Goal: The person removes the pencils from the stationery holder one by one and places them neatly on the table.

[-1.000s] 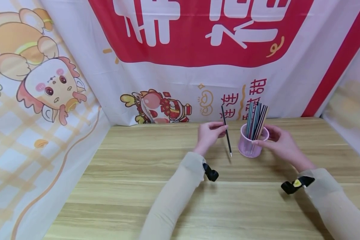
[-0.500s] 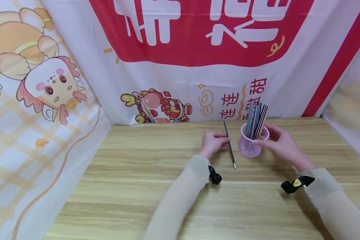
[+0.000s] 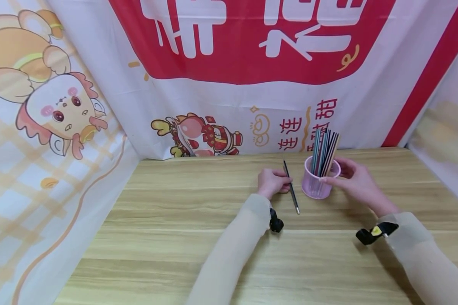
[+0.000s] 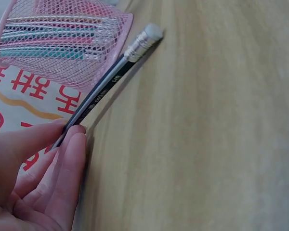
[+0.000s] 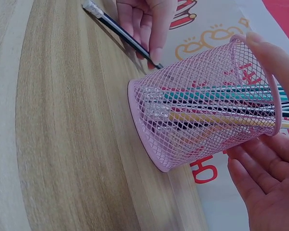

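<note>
My left hand (image 3: 272, 182) pinches a dark pencil (image 3: 293, 196) between thumb and fingers, low over the table and left of the cup. In the left wrist view the pencil (image 4: 102, 89) shows a white eraser and silver ferrule, its shadow close beside it. My right hand (image 3: 355, 180) holds a pink mesh pen cup (image 3: 316, 187) from the right, thumb at the near side of the rim and fingers behind. Several pencils (image 5: 207, 115) in teal, black, yellow and other colours stand in the cup. Clear, faceted ends show at its bottom through the mesh.
The wood-grain table (image 3: 168, 237) reaches back to a red and white printed cloth (image 3: 229, 110). Another printed cloth (image 3: 61, 178) with cartoon figures hangs at the left. A pale cloth (image 3: 446, 140) closes off the right side.
My left hand has come down and nearer with the pencil, from above the table to close on its surface. My right hand and the cup have stayed in place.
</note>
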Available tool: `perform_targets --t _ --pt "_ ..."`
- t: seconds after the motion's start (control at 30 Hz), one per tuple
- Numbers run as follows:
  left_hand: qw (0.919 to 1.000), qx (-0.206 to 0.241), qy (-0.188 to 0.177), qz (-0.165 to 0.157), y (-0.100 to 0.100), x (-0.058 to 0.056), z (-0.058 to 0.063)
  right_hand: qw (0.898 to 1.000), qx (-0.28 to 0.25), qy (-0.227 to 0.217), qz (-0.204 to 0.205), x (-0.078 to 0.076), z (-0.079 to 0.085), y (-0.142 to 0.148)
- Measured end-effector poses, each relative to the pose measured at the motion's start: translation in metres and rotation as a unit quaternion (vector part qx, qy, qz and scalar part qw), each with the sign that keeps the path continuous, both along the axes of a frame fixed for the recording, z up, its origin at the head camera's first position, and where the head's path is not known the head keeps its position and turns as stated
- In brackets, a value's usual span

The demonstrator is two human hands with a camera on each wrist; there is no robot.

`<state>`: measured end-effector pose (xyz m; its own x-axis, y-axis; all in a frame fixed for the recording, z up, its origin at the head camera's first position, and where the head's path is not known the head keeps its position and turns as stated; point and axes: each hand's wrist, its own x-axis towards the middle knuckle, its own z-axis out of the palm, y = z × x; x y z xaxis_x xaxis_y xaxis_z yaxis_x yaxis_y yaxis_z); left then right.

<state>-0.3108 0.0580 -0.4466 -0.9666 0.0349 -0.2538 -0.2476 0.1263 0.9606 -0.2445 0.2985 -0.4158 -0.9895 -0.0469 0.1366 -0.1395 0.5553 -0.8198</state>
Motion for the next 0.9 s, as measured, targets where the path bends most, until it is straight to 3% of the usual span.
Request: perform_targets --t 0.53,0.9 --pt "0.9981 -0.060 0.010 0.011 0.0054 0.0043 0.0053 1.000 0.002 -0.002 -0.005 0.0001 0.0018 0.0001" --pt "0.9977 -0.067 0.001 0.010 0.0045 0.0047 0.0054 1.000 0.006 -0.001 0.001 -0.0002 0.0002 0.0013"
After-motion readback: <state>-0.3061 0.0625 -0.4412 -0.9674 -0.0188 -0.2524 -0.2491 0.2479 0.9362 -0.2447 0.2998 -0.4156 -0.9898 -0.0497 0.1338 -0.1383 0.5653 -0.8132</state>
